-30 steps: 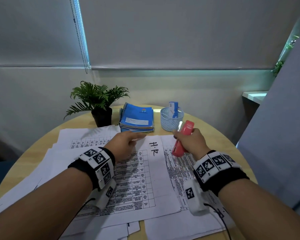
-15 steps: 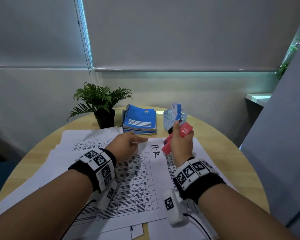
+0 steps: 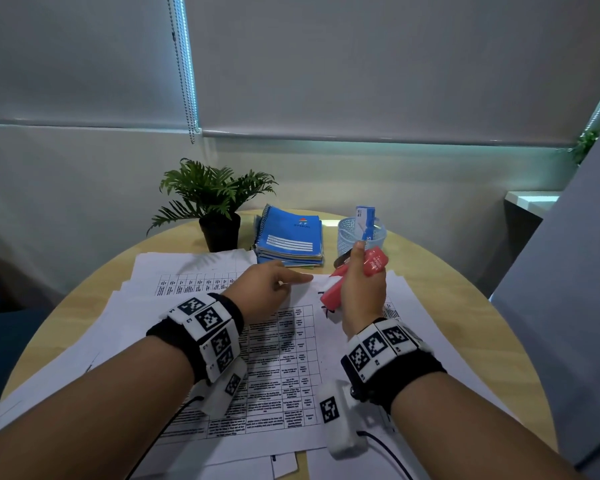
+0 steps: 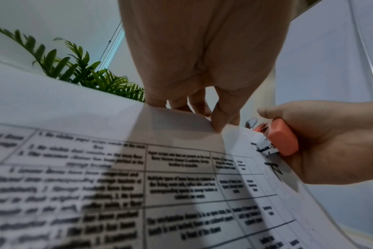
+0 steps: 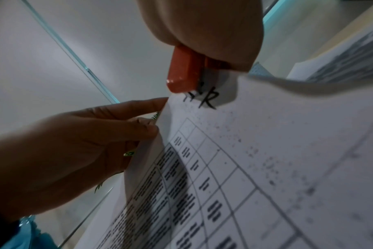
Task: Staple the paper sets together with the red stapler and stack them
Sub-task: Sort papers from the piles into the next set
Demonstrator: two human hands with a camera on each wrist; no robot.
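Observation:
The top paper set (image 3: 281, 368), a printed table with "H.R" handwritten at its top right, lies on other sheets on the round table. My left hand (image 3: 291, 280) pinches its top edge and lifts it slightly; the pinch shows in the left wrist view (image 4: 215, 124). My right hand (image 3: 359, 271) grips the red stapler (image 3: 347, 280), whose mouth sits over the set's top right corner beside the "H.R". From the right wrist, the stapler (image 5: 183, 74) is seen on the paper set (image 5: 266, 151) edge, with the left hand (image 5: 155, 118) just beside it.
A potted plant (image 3: 219, 202), a stack of blue notebooks (image 3: 290, 237) and a mesh cup (image 3: 347, 237) with a staple box (image 3: 365, 220) stand at the back of the table (image 3: 465, 306). More loose sheets (image 3: 146, 306) spread left and right. A grey partition (image 3: 568, 289) stands at right.
My right hand has brought the stapler left and turned it onto the set's top right corner. My left hand has stayed on the top edge, which now lifts a little.

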